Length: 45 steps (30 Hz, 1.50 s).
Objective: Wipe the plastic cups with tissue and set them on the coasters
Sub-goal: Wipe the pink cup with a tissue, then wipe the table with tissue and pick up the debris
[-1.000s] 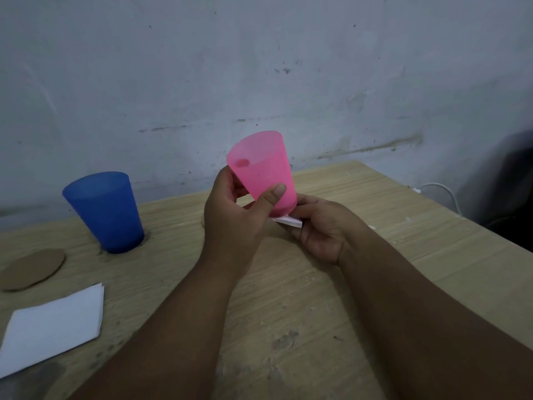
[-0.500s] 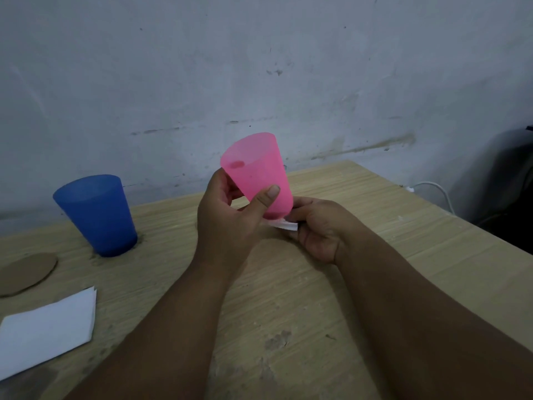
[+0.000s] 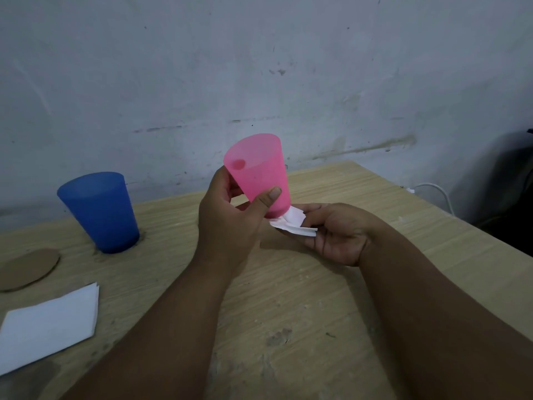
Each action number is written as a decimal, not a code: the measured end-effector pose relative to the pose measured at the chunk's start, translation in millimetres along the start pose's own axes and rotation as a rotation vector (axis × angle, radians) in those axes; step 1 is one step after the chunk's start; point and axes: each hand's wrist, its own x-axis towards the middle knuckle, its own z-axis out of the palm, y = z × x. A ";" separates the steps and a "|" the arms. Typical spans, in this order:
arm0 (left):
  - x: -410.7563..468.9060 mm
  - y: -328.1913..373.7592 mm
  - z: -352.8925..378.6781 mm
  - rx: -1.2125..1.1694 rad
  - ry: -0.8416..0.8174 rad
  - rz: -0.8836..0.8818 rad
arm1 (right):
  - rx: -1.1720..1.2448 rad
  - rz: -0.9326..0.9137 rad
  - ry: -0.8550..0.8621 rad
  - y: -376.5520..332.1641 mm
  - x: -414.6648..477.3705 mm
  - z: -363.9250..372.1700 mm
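Near left on the tabletop [image 3: 317, 313], a stack of folded tissues [image 3: 49, 324] lies flat. Just beyond it sits a bare round coaster [image 3: 27, 268], and the blue cup [image 3: 99, 212] stands upright to its right. Centre now: the left hand [image 3: 227, 226] grips the pink cup [image 3: 259, 174] off the tabletop, mouth tilted up and left. The right hand [image 3: 337, 232] pinches a folded tissue [image 3: 294, 223] against the cup's base. Far right, a white cable [image 3: 435, 189].
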 end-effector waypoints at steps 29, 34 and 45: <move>-5.7 4.1 41.2 0.092 -0.148 -0.139 | -0.427 -0.654 0.663 3.7 -62.6 -45.6; 2.1 8.6 68.8 0.101 -0.180 -0.145 | -0.487 -0.641 0.733 4.7 -52.9 -57.0; -0.7 -6.0 124.2 0.201 -0.224 -0.184 | -0.681 -0.704 0.892 1.6 -40.3 -76.1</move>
